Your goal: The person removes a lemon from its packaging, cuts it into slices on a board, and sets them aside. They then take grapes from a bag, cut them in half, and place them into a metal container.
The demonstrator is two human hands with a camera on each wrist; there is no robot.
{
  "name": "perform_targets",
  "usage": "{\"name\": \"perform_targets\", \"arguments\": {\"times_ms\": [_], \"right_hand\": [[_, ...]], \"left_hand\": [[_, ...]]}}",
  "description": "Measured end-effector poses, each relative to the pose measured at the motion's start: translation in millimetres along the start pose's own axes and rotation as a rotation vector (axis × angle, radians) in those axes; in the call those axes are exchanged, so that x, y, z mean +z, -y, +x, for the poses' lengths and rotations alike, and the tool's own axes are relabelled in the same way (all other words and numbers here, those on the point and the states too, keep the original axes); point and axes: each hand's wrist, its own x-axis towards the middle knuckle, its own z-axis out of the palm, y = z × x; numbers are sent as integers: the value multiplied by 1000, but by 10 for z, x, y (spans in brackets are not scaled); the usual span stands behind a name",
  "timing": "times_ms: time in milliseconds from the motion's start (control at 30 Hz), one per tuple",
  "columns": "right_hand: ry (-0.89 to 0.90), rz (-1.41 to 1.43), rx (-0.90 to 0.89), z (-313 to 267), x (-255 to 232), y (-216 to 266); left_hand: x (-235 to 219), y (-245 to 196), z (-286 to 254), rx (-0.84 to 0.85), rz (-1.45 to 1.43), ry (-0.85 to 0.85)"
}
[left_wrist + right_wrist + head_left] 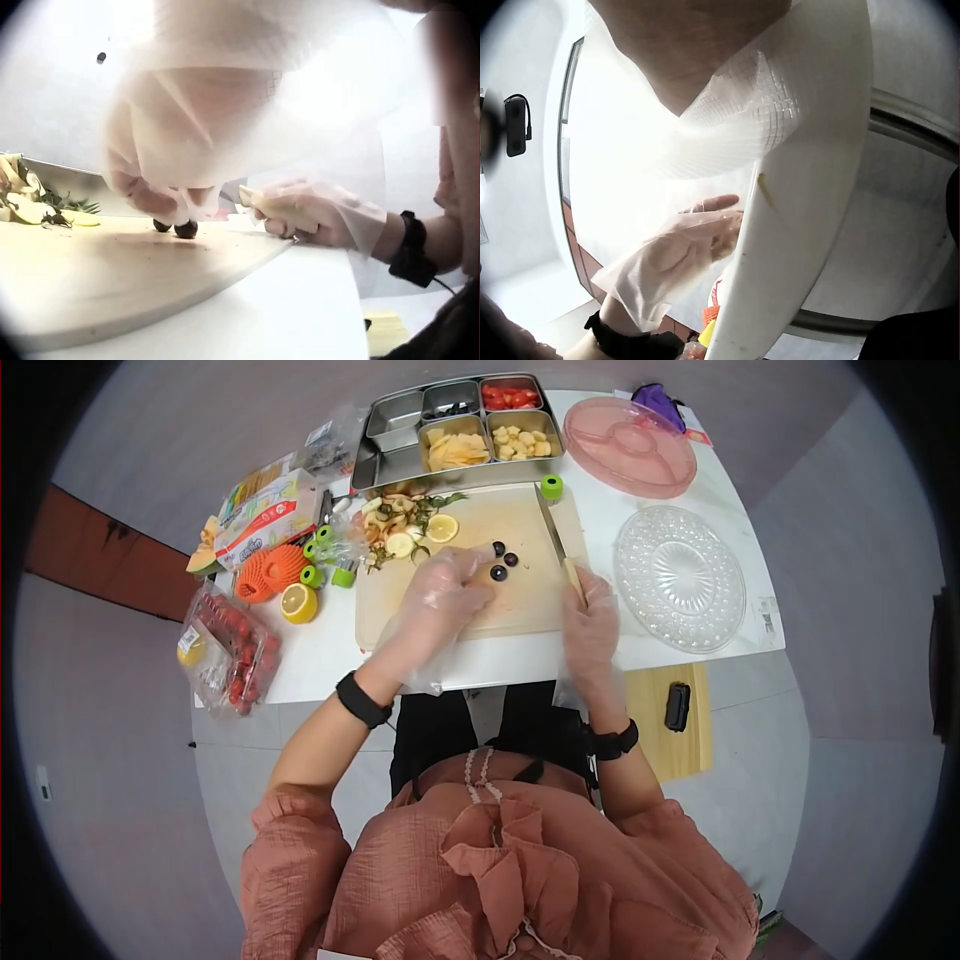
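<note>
Three blueberries (511,560) sit close together on the pale cutting board (520,622). My gloved left hand (441,596) reaches in from the left, its fingertips right at the blueberries, thumb and forefinger apart. From the left wrist, two dark berries (186,229) show just under those fingertips. My gloved right hand (592,616) grips the light handle of a knife (552,528) at the board's right edge, its blade pointing away from me. In the right wrist view the knife is hidden, and the left hand (679,251) appears beyond the board's edge.
Fruit peelings (395,520) and a lemon slice (441,528) lie on the board's far left. Behind stands a metal tray (375,478) with tubs of cut fruit. A clear glass plate (680,575) and a pink divided dish (630,445) stand right; a strawberry box (235,650) stands left.
</note>
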Motion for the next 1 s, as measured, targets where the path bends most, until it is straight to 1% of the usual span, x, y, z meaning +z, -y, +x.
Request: {"name": "perform_targets", "arguments": {"times_ms": [67, 100, 167, 200, 233, 267, 300, 367, 400, 467, 600, 667, 700, 733, 767, 833, 867, 933, 1000], "right_hand": [[-14, -31, -20, 0, 22, -10], [-6, -14, -1, 3, 5, 28], [0, -1, 26, -4, 2, 22], [-14, -19, -22, -6, 6, -10], [-28, -37, -71, -7, 7, -33], [-28, -41, -64, -7, 3, -22], [-30, -28, -63, -6, 0, 2], [-34, -18, -59, 3, -11, 38], [-25, -26, -58, 4, -15, 53], [-13, -34, -54, 10, -17, 86], [28, -38, -77, 18, -44, 128], [34, -60, -101, 8, -85, 169], [97, -72, -101, -24, -130, 215], [161, -84, -101, -63, -168, 272], [169, -80, -102, -114, -197, 347], [307, 13, -53, -224, -251, 508], [315, 14, -55, -267, -260, 577], [462, -28, 41, -348, -245, 688], [471, -11, 52, -423, -186, 738]], "left_hand": [[96, 15, 49, 185, 121, -46], [135, 46, 87, 182, 121, -42], [208, 158, 203, 341, 189, -66], [241, 225, 249, 339, 186, -58], [273, 290, 290, 399, 263, -82], [286, 303, 303, 460, 340, -105], [292, 321, 298, 459, 337, -97], [284, 345, 274, 394, 303, -145], [273, 347, 253, 392, 301, -140], [234, 350, 210, 280, 160, -155], [104, 257, 130, 263, 176, -135], [28, 176, 47, 20, 47, -64], [10, 185, 2, 16, 47, -70], [-10, 202, -48, -26, 9, -83], [-29, 221, -92, -69, -28, -97], [-43, 277, -154, -72, -65, -122], [-48, 301, -171, -65, -104, -142], [-56, 314, -190, -80, -110, -145], [-62, 307, -200, -93, -119, -148]]}}
